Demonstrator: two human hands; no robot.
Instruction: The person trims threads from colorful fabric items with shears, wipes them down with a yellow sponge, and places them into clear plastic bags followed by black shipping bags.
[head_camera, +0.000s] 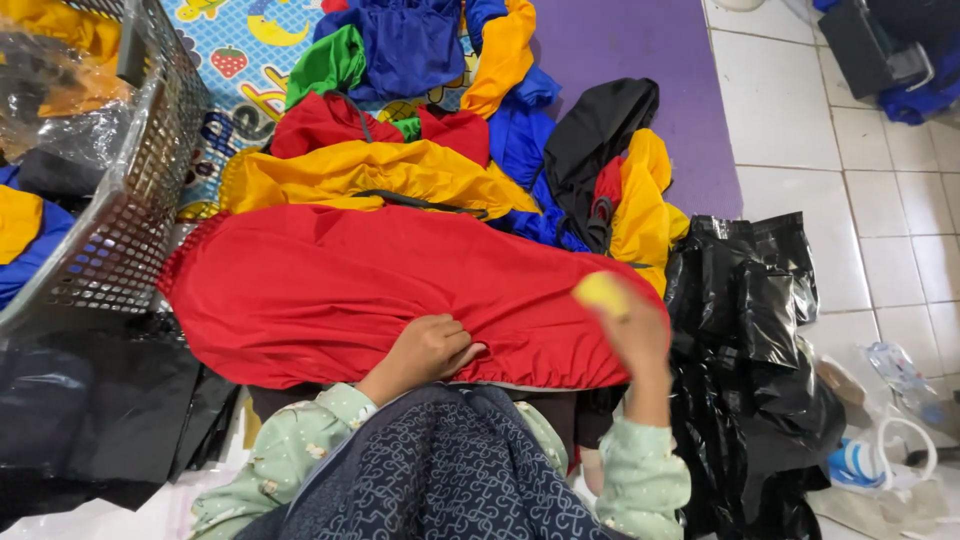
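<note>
Red fabric piece (340, 290), spread flat over the lap and floor pile, is judged thin, light, limp and slippery, best gripped at its hemmed edge, where it is pinched by the left hand (428, 350); a small yellow object (600, 293) is clasped by the right hand (635, 330).

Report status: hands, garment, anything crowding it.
Left hand pinching red garment. Right hand raised, yellow piece in grip. Yellow garment piled behind.
</note>
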